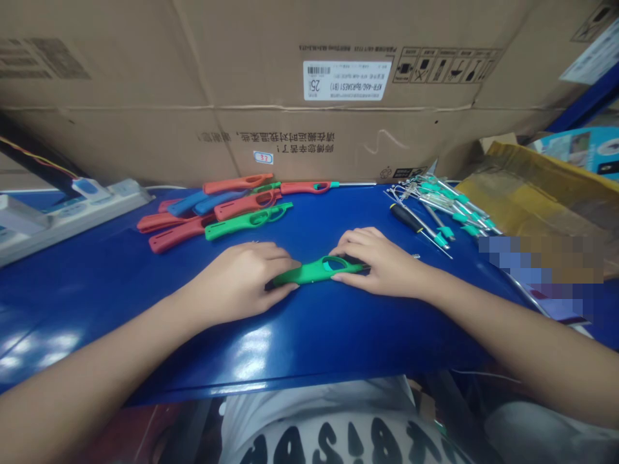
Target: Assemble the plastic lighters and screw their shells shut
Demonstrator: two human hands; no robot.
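A green plastic lighter body (316, 270) lies flat on the blue table (338, 335) in front of me, held at both ends. My left hand (246, 278) is closed over its left end, fingers curled on top. My right hand (374, 258) grips the right end by the trigger loop, thumb below and fingers over it. Both hands rest on the table surface.
A pile of red, blue and green lighter bodies (227, 209) lies at the back left. Metal rods with teal tips (442, 203) and a black-handled screwdriver (411, 220) lie at the back right. Large cardboard boxes (300, 90) wall the far side. A white power strip (72, 206) sits at left.
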